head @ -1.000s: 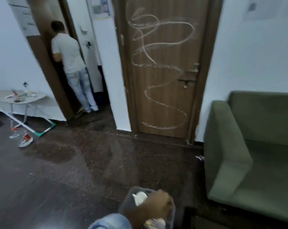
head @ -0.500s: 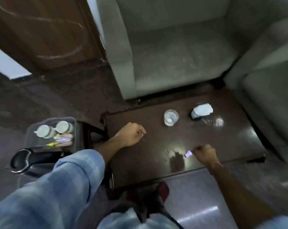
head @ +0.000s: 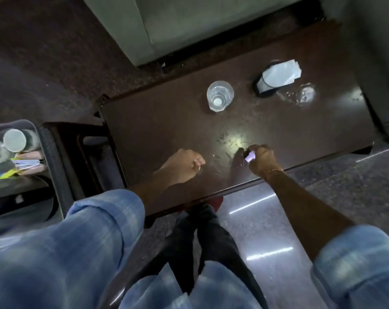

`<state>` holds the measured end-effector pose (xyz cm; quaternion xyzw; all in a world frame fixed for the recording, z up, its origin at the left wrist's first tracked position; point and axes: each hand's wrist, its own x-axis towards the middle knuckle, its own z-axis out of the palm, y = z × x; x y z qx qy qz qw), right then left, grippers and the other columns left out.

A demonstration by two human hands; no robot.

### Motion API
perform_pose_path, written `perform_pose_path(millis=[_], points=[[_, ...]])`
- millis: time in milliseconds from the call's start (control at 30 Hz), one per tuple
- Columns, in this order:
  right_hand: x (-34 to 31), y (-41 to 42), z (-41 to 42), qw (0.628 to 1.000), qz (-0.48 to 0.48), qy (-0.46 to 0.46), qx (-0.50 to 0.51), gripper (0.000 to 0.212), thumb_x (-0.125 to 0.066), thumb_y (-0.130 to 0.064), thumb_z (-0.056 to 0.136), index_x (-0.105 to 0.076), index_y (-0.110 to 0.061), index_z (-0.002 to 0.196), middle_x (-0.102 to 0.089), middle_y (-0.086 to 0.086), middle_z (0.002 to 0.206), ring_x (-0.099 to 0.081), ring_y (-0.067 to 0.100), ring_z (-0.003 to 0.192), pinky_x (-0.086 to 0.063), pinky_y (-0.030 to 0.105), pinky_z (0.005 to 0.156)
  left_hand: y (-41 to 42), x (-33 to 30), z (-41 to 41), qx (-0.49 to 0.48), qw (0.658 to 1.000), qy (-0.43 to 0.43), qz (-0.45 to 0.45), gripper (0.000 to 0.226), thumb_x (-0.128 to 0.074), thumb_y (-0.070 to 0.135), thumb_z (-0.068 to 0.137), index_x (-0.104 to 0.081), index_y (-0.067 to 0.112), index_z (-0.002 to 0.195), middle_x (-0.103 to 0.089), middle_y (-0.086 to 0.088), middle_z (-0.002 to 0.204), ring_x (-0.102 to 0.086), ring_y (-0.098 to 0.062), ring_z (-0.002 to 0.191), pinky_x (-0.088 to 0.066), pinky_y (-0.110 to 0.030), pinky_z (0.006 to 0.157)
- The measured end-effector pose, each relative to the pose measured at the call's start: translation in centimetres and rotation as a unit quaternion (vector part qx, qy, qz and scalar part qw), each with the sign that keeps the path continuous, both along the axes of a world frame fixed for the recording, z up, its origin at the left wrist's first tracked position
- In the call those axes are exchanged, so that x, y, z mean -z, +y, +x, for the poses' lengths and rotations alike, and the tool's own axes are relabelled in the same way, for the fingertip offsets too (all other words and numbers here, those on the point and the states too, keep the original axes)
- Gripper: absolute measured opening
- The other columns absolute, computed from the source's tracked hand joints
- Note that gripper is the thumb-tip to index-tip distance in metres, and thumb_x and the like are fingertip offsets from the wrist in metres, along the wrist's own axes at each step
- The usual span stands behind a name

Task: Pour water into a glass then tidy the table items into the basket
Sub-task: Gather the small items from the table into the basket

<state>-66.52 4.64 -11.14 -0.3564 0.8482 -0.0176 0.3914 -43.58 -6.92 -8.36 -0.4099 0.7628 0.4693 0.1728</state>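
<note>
Since half a second ago, both hands have drawn closer together over the near edge of the dark wooden table [head: 166, 121], and the view has tipped further downward. A person in rolled blue sleeves leans over this low table.

On the table, the left hand [head: 182, 166] is curled into a loose fist, holding nothing that can be seen. Beside it, near the table's front edge, the right hand [head: 261, 160] is closed around a small pale purple object [head: 316, 156], too small to identify.

Toward the table's far side stands a clear glass [head: 220, 95] with water in it. Further right on the table sits a dark round holder [head: 263, 85] with white tissue paper [head: 281, 73] sticking out of it. Just right of the holder is a second clear glass item [head: 305, 94], blurred and hard to make out.

Off the table's left end, on the floor, sits a grey basket [head: 44, 139]. Inside it lie two pale-capped bottles [head: 15, 140] side by side, with some paper and a yellow item beneath them.

Beyond the table's far edge is a green sofa [head: 178, 25].
</note>
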Motion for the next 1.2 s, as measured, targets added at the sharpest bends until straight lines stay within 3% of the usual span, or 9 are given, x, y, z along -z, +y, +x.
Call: perform_pose_path(millis=[167,400,633,767,867,967,1067,1200], points=[[4.0,0.3,-0.3,0.996,0.068,0.01,-0.051,0.045,-0.059,-0.008,0.087,-0.055,-0.005,0.131,-0.039,0.022,0.136,-0.056,0.041,0.113,-0.044,0.044,0.105,0.3,2.5,0.4,-0.014,0.999,-0.006,0.031,0.027,-0.059,0.011,0.085,-0.075,0.022,0.103,-0.076,0.004,0.098,-0.07,-0.009,0.088,-0.057,-0.033,0.089],[5.3,1.2,-0.7,0.992,0.067,0.034,-0.104,0.038,-0.06,-0.013,0.091,-0.054,-0.004,0.127,-0.04,0.023,0.131,-0.06,0.04,0.106,-0.049,0.046,0.1,0.3,2.8,1.6,-0.011,0.999,-0.022,0.026,0.025,-0.061,0.014,0.087,-0.073,0.025,0.106,-0.075,0.008,0.1,-0.07,-0.006,0.089,-0.058,-0.032,0.087],[-0.1,0.6,0.1,0.996,-0.073,-0.026,-0.047,0.025,-0.077,-0.012,0.078,-0.069,0.0,0.098,-0.065,0.024,0.097,-0.065,0.037,0.087,-0.05,0.034,0.081,-1.2,-3.0,3.5,-0.039,0.999,-0.009,-0.003,0.025,-0.06,0.017,0.089,-0.072,0.025,0.109,-0.073,0.01,0.101,-0.067,-0.003,0.088,-0.057,-0.031,0.088],[-3.2,-0.6,1.5,0.989,-0.128,-0.032,-0.064,0.019,-0.079,-0.012,0.074,-0.068,0.0,0.082,-0.067,0.021,0.079,-0.065,0.036,0.075,-0.049,0.032,0.072,-2.2,-8.2,7.1,-0.078,0.996,-0.01,-0.051,0.024,-0.059,0.016,0.09,-0.071,0.025,0.109,-0.068,0.014,0.097,-0.064,-0.003,0.088,-0.057,-0.032,0.086],[-5.5,-2.5,3.6,0.982,-0.161,-0.057,-0.075,0.015,-0.077,-0.018,0.079,-0.072,-0.005,0.082,-0.07,0.016,0.079,-0.067,0.029,0.075,-0.052,0.03,0.073,-3.3,-12.1,11.5,-0.098,0.99,-0.027,-0.1,0.024,-0.059,0.017,0.09,-0.071,0.022,0.11,-0.072,0.006,0.102,-0.065,-0.008,0.088,-0.056,-0.034,0.087],[-8.9,-5.9,7.8,0.974,-0.18,-0.09,-0.105,0.01,-0.078,-0.022,0.078,-0.077,-0.013,0.083,-0.075,0.006,0.078,-0.069,0.016,0.076,-0.044,0.016,0.069,-4.1,-15.9,17.3,-0.144,0.977,-0.036,-0.155,0.026,-0.061,0.013,0.086,-0.073,0.019,0.108,-0.075,0.0,0.099,-0.069,-0.014,0.089,-0.055,-0.032,0.086],[-12.5,-9.7,13.9,0.956,-0.215,-0.119,-0.159,0.008,-0.079,-0.025,0.076,-0.076,-0.02,0.082,-0.071,-0.006,0.072,-0.066,0.008,0.073,-0.042,0.011,0.067,-4.3,-19.5,23.8,-0.199,0.956,-0.053,-0.208,0.028,-0.06,0.006,0.082,-0.074,0.015,0.104,-0.076,-0.005,0.095,-0.07,-0.021,0.088,-0.054,-0.03,0.082],[-15.9,-13.6,23.6,0.927,-0.262,-0.154,-0.22,0.006,-0.077,-0.03,0.077,-0.074,-0.026,0.081,-0.065,-0.015,0.067,-0.057,-0.009,0.066,-0.037,-0.003,0.063,-4.4,-22.4,32.6,-0.24,0.931,-0.085,-0.262,0.027,-0.057,0.008,0.085,-0.075,0.019,0.103,-0.075,-0.006,0.103,-0.068,-0.024,0.096,-0.048,-0.023,0.083]])
